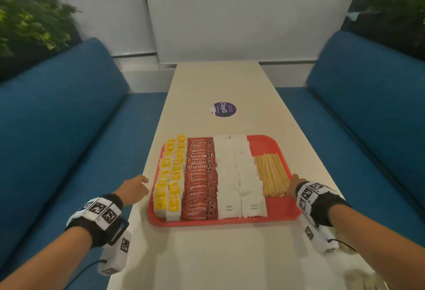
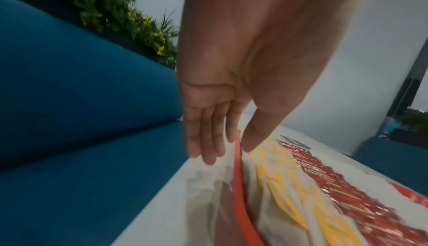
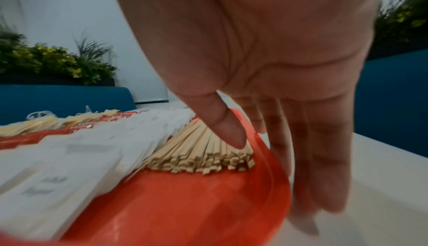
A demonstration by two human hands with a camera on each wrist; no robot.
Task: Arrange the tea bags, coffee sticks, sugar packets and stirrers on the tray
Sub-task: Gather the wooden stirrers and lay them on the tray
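Tray [image 1: 279,211]: red, on the white table [image 1: 218,255], holding four groups side by side.
Tea bags [image 1: 170,181]: yellow, two columns at the tray's 9 o'clock side.
Coffee sticks [image 1: 201,179]: red column just beside the tea bags.
Sugar packets [image 1: 239,177]: white, two columns right of the coffee sticks.
Stirrers [image 1: 271,174]: wooden bundle at the tray's 3 o'clock side.
Left hand [image 1: 134,188]: released, fingers straight, at the tray's 9 o'clock rim.
Right hand [image 1: 294,186]: released, fingers straight outside the 3 o'clock rim, thumb over the stirrers.
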